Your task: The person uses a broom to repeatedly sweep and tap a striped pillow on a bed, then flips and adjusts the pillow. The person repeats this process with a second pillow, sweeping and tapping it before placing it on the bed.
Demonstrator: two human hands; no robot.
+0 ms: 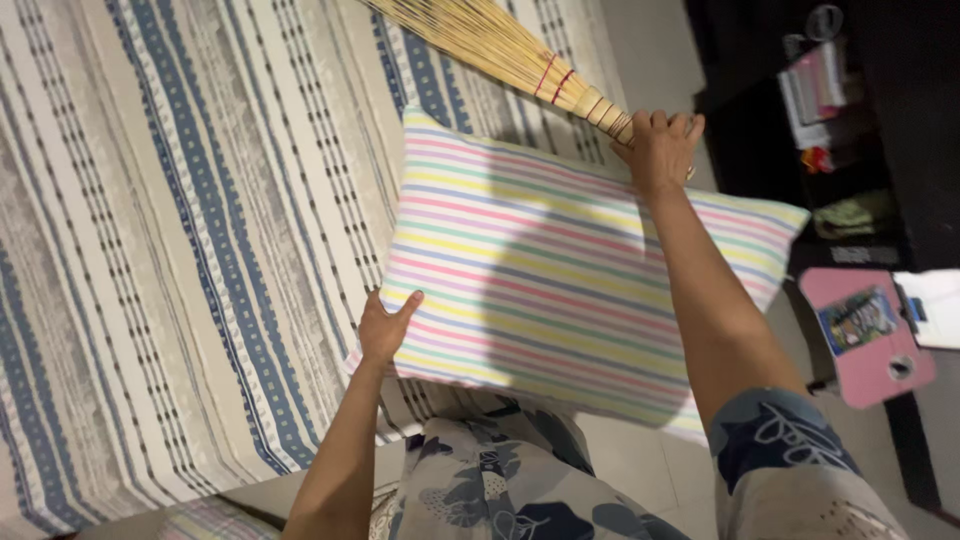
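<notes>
Head view: left hand grips lower-left corner of striped pillow, thumb over front. Right hand fist-tight round broom handle, at pillow's top edge. Broom's long axis runs up-left over bed. Pillow held above bed's edge, between hands.

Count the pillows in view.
2. One striped pillow is held up by the left hand over the bed; a second peeks in at the bottom left edge. Others may be hidden.

Pastel-striped pillow held up; straw broom above it.
</notes>
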